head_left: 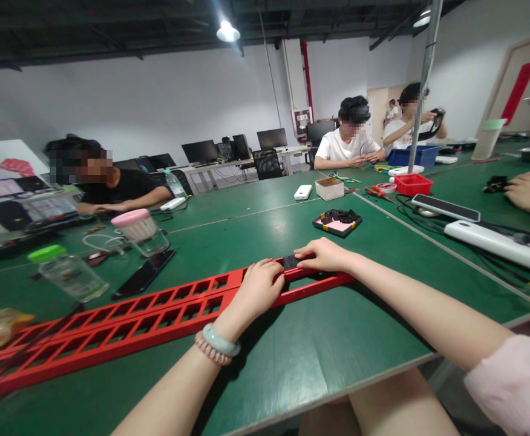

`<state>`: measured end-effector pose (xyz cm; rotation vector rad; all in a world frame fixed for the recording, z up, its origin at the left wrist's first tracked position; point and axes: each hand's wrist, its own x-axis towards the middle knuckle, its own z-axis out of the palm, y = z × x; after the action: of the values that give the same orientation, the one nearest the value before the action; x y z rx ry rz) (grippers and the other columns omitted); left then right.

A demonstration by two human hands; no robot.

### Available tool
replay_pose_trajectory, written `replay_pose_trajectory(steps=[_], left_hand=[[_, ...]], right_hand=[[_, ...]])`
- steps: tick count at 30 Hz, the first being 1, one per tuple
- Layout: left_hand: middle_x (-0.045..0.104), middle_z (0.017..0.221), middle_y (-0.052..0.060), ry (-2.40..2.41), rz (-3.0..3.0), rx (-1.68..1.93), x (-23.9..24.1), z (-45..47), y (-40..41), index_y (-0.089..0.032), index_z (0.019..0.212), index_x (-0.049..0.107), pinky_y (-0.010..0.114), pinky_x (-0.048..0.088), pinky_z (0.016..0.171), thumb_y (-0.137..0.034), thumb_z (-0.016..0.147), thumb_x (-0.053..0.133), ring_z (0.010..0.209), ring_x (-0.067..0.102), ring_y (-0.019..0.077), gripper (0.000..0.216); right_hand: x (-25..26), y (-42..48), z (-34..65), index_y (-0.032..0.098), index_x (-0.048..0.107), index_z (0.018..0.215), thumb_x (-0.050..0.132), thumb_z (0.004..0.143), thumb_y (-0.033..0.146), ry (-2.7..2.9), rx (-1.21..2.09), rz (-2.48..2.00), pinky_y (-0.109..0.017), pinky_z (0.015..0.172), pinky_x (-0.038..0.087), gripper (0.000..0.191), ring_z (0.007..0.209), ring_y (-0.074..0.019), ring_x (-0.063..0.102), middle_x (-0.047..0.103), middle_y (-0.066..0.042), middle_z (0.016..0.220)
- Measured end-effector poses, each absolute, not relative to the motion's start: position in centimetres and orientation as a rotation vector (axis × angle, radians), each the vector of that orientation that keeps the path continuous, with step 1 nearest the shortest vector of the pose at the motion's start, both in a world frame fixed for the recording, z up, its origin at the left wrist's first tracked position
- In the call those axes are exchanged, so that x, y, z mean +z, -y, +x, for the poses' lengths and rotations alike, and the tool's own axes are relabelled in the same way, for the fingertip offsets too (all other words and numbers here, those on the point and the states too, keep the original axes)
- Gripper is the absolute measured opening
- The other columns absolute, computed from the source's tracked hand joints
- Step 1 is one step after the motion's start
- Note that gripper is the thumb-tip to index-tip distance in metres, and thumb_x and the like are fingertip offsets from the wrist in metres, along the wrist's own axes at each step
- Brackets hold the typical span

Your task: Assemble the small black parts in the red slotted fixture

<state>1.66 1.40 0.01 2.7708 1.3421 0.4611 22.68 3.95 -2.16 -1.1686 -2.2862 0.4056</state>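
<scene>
A long red metal rail with rows of rectangular cut-outs lies across the green table. My left hand rests on the rail near its right end, fingers curled over it. My right hand is just beyond, pressing a small black part onto the rail's top edge. A shallow tray with a pink base and several black parts sits behind my hands.
Two clear jars stand at left, one with a pink lid and one with a green lid, beside a black phone. A white power strip, cables and a red bin lie at right. Other people sit around the table.
</scene>
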Motion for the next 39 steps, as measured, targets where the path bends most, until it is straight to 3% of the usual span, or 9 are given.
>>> replay_pose_trajectory(steps=[15,28,32,39], left_hand=[[0.067,0.090,0.007,-1.324,2.811,0.441,-0.5,1.3,-2.0,-0.019,0.076,0.063,0.040,0.037,0.099,-0.024,0.085,0.042,0.095,0.059,0.0216,0.024],[0.067,0.090,0.007,-1.317,2.835,0.423,-0.2,1.5,-1.8,-0.019,0.078,0.063,0.039,0.039,0.096,-0.022,0.086,0.040,0.094,0.058,0.0215,0.025],[0.067,0.090,0.007,-1.324,2.847,0.405,-0.2,1.5,-1.7,-0.018,0.076,0.062,0.038,0.038,0.096,-0.020,0.085,0.040,0.095,0.058,0.0212,0.025],[0.066,0.090,0.007,-1.349,2.819,0.446,-0.2,1.4,-1.5,-0.018,0.075,0.063,0.037,0.041,0.092,-0.019,0.084,0.042,0.095,0.058,0.0215,0.023]], right_hand=[[-2.3,-3.9,22.3,0.021,0.071,0.096,0.058,0.079,0.034,2.306,0.332,-1.145,-0.028,0.081,0.045,0.025,0.095,-0.0215,0.063,0.070,-0.006,0.102],[-2.5,-3.6,22.3,0.016,0.061,0.115,0.056,0.083,0.031,2.318,0.230,-0.988,-0.035,0.095,0.041,0.036,0.112,-0.0214,0.054,0.060,-0.013,0.120],[-2.4,-3.9,22.8,0.014,0.062,0.113,0.050,0.086,0.035,2.239,0.120,-1.036,-0.035,0.097,0.040,0.036,0.113,-0.0211,0.053,0.061,-0.013,0.118],[-3.4,-6.4,26.8,0.014,0.061,0.115,0.043,0.089,0.027,2.066,-0.232,-1.341,-0.038,0.100,0.037,0.034,0.115,-0.0221,0.050,0.060,-0.013,0.120]])
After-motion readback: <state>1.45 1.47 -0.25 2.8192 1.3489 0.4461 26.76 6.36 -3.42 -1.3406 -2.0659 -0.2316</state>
